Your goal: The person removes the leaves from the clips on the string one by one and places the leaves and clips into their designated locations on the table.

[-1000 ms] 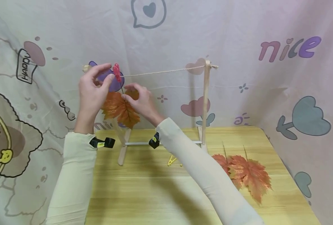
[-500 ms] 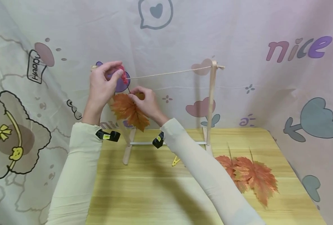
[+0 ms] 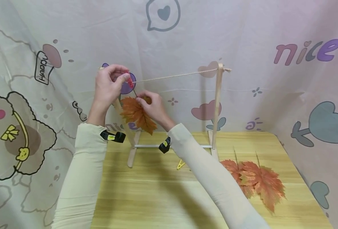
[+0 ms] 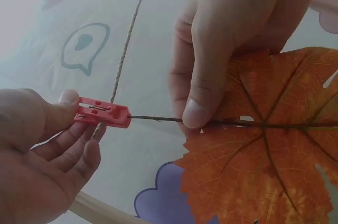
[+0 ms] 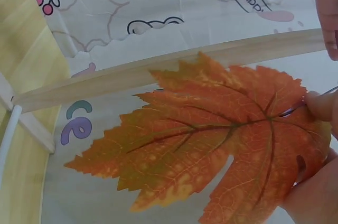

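Note:
My left hand [image 3: 109, 84] pinches a red clothespin [image 4: 103, 113] by its handle end, thumb on one side and fingers on the other. The clothespin sits across the twine [image 4: 127, 39] near its left end, and the stem of an orange maple leaf [image 4: 264, 145] runs into its tip. Just below, my right hand [image 3: 153, 106] pinches that stem between thumb and fingers, where it meets the leaf blade. In the right wrist view the leaf spreads wide, with the right fingertips [image 5: 319, 105] at its stem end.
The twine is tied to a wooden frame whose right post [image 3: 218, 105] stands on the table [image 3: 146, 200]. A white rod [image 3: 149, 146] joins its feet. A yellow clothespin [image 3: 181, 164] lies by my right sleeve. More red leaves [image 3: 261, 183] lie at right.
The left thumb and fingers have closed onto the red clothespin's handles. The right hand keeps its pinch on the stem. The whole head view has shifted slightly, with the scene moving right.

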The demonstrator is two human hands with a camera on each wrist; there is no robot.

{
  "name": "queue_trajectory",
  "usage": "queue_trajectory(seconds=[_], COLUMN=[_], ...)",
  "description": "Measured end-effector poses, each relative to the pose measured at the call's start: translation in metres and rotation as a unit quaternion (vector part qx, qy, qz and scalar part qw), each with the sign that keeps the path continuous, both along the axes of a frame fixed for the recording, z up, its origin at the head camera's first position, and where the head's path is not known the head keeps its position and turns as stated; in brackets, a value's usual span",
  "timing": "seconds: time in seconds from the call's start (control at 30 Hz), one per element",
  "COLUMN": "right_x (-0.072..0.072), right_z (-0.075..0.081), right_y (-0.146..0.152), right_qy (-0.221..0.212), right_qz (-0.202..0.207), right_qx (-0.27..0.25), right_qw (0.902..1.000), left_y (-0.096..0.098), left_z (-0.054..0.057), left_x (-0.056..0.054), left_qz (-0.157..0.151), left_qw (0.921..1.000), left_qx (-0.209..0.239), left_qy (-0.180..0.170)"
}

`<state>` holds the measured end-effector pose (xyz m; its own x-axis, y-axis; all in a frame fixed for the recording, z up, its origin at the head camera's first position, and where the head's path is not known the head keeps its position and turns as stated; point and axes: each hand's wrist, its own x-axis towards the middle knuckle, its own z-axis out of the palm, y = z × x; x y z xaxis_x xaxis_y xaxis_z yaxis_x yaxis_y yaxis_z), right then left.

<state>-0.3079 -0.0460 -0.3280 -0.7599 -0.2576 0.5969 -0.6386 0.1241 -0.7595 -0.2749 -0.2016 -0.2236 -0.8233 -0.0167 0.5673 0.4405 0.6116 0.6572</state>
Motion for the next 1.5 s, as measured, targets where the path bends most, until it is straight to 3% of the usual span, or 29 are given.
queue_trajectory(seconds=[0.2, 0.37, 0.53, 0.73, 1.0, 1.2, 1.5], right_x=[0.0, 0.001, 0.003, 0.005, 0.007, 0.01, 0.016], right_z=[-0.005, -0.008, -0.006, -0.01, -0.021, -0.026, -0.038], right_y=[0.003, 0.005, 0.007, 0.013, 0.018, 0.025, 0.038], right_qy=[-0.007, -0.009, -0.002, -0.013, -0.017, -0.024, -0.026], right_qz=[-0.011, -0.014, -0.015, -0.013, -0.004, 0.001, -0.009], right_qx=[0.004, 0.007, 0.013, 0.021, 0.024, 0.016, 0.014], right_qw=[0.9999, 0.9998, 0.9998, 0.9996, 0.9995, 0.9996, 0.9995], left_y=[0.002, 0.0, -0.004, -0.006, -0.007, -0.008, -0.008], left_z=[-0.002, -0.003, -0.003, -0.001, 0.004, 0.002, 0.002], left_x=[-0.003, -0.005, -0.007, -0.006, -0.003, -0.001, 0.006], left_qz=[0.001, -0.033, -0.079, -0.114, -0.105, -0.094, -0.091], left_qw=[0.9984, 0.9894, 0.9715, 0.9406, 0.9296, 0.9048, 0.8726], left_qx=[0.053, 0.14, 0.222, 0.316, 0.343, 0.389, 0.448], left_qy=[0.019, 0.018, 0.026, 0.046, 0.086, 0.144, 0.173])
